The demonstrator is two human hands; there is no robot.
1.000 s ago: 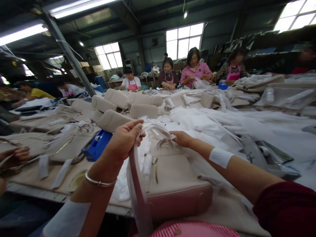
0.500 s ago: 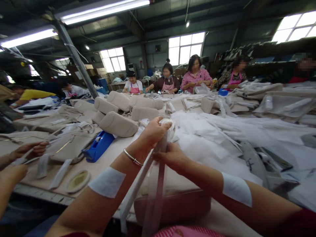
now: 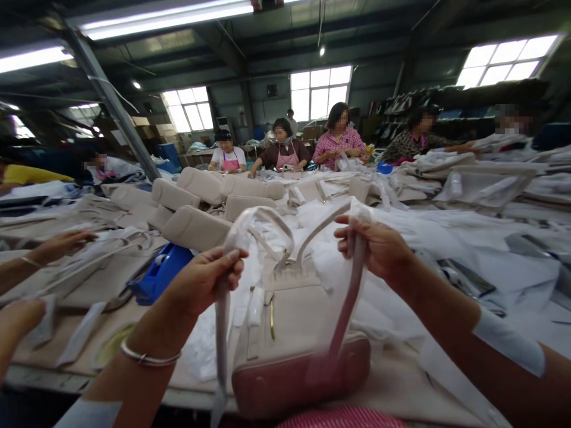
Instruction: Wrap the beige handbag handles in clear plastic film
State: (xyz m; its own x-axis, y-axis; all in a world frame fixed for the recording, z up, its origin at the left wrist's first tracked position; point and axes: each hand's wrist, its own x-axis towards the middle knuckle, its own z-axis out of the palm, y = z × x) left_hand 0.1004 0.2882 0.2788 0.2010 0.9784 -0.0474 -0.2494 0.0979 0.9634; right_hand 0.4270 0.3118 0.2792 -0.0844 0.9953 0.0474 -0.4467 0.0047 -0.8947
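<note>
A beige bag (image 3: pixel 297 312) with a gold zipper lies in front of me, its base towards me. My left hand (image 3: pixel 207 282) is closed round one of its straps (image 3: pixel 222 339), which has whitish see-through wrapping on it. The other wrapped strap (image 3: pixel 350 294) is gripped in my right hand (image 3: pixel 381 244), raised to the right. Both straps arch up from the bag's far end, and their lower ends hang towards me. Small white wrapped pieces (image 3: pixel 256 306) lie against the bag's left side.
A blue tape dispenser (image 3: pixel 163 273) and a tape roll (image 3: pixel 113 345) sit to the left, near a co-worker's hands (image 3: pixel 62 244). Beige bags (image 3: pixel 196 229) are heaped behind. White sheets (image 3: pixel 446 255) and a grey tape dispenser (image 3: pixel 473 279) lie right. Several people work across the table.
My hands were close together on the wrapped straps; now they are wide apart, one strap in each. The bag shows more between them. My view has turned slightly right.
</note>
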